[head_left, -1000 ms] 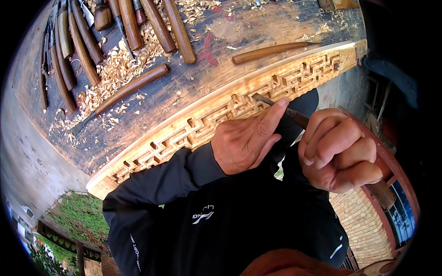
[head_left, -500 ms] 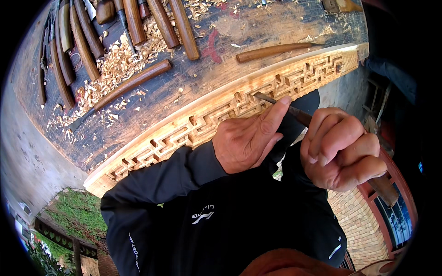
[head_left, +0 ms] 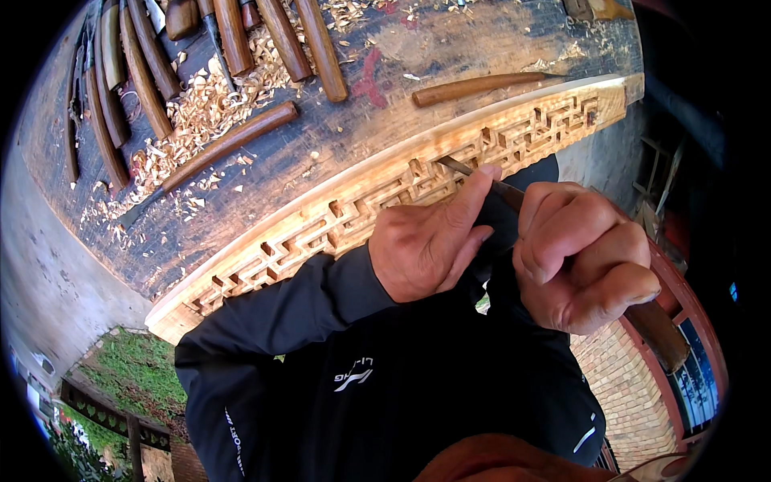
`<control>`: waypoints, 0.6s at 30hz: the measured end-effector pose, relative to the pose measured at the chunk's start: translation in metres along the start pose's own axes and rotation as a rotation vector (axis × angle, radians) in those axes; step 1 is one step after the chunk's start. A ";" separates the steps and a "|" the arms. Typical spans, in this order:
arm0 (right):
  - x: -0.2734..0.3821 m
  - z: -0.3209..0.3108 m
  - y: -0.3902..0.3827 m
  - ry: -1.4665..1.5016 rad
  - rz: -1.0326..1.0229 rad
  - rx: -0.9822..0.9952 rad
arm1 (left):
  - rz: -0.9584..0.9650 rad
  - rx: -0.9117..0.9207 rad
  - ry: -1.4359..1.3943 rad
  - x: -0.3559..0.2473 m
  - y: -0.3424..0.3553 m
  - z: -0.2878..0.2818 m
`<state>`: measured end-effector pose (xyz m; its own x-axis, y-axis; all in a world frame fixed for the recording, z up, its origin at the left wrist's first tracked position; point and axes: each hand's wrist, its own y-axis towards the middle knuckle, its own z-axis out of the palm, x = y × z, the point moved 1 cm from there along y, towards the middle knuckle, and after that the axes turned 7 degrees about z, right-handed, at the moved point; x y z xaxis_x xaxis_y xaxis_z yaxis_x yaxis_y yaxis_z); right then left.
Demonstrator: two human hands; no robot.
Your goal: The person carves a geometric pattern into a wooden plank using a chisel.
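Observation:
My right hand [head_left: 585, 257] is wrapped round the wooden handle of a carving chisel [head_left: 660, 337], whose butt sticks out below the fist. The chisel's narrow metal blade slants up to the left, its tip on a long pale board [head_left: 309, 225] carved with an angular fretwork of raised bars and recesses. Against the blade lies the outstretched index finger of my left hand [head_left: 422, 251]; its thumb stands apart, and the other fingers are mostly hidden. The left hand and forearm lie over the board's near edge.
The board lies along the near edge of a worn, dark workbench [head_left: 337, 136]. One wooden-handled chisel [head_left: 233, 145] lies left of centre, another tool [head_left: 474, 87] just beyond the board. Several more wooden handles [head_left: 144, 80] fan out at the far left among curled wood shavings [head_left: 210, 104].
The chisel's tip has shifted slightly to the left and away along the carving. My right hand has moved a little left, the butt of the handle tipping lower. My left hand has barely moved.

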<state>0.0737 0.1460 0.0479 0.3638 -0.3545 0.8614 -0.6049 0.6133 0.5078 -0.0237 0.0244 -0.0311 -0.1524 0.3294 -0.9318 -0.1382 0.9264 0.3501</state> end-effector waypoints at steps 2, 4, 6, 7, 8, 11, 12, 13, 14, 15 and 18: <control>0.001 0.002 -0.002 -0.030 -0.017 0.024 | 0.032 -0.038 0.005 0.001 0.000 0.002; 0.001 0.001 -0.004 -0.055 -0.033 0.043 | 0.058 -0.058 0.017 0.003 0.001 0.004; 0.009 0.004 -0.009 -0.078 0.043 -0.001 | 0.083 -0.071 0.035 0.005 -0.002 0.006; 0.013 0.006 -0.011 -0.086 0.081 -0.019 | 0.086 -0.065 0.042 0.005 -0.001 0.006; 0.013 0.010 -0.019 -0.071 0.073 -0.079 | 0.089 -0.058 0.048 0.004 -0.001 0.004; 0.014 0.015 -0.027 -0.073 0.018 -0.143 | 0.103 0.012 0.061 0.001 0.002 -0.003; 0.017 0.011 -0.028 -0.058 0.023 -0.148 | 0.100 0.052 0.070 -0.001 0.003 -0.004; 0.019 0.009 -0.028 -0.043 0.028 -0.152 | 0.102 0.039 0.080 -0.001 0.003 -0.002; 0.017 0.008 -0.027 -0.008 0.034 -0.179 | 0.104 0.026 0.091 -0.001 0.003 0.001; 0.018 0.008 -0.024 -0.012 0.060 -0.160 | 0.108 0.001 0.103 0.000 0.003 0.001; 0.016 0.007 -0.016 -0.052 0.064 -0.106 | 0.099 0.012 0.062 0.003 -0.002 0.002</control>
<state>0.0841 0.1254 0.0534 0.2878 -0.3472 0.8925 -0.5465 0.7058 0.4508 -0.0216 0.0243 -0.0348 -0.2252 0.4080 -0.8848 -0.1078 0.8921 0.4388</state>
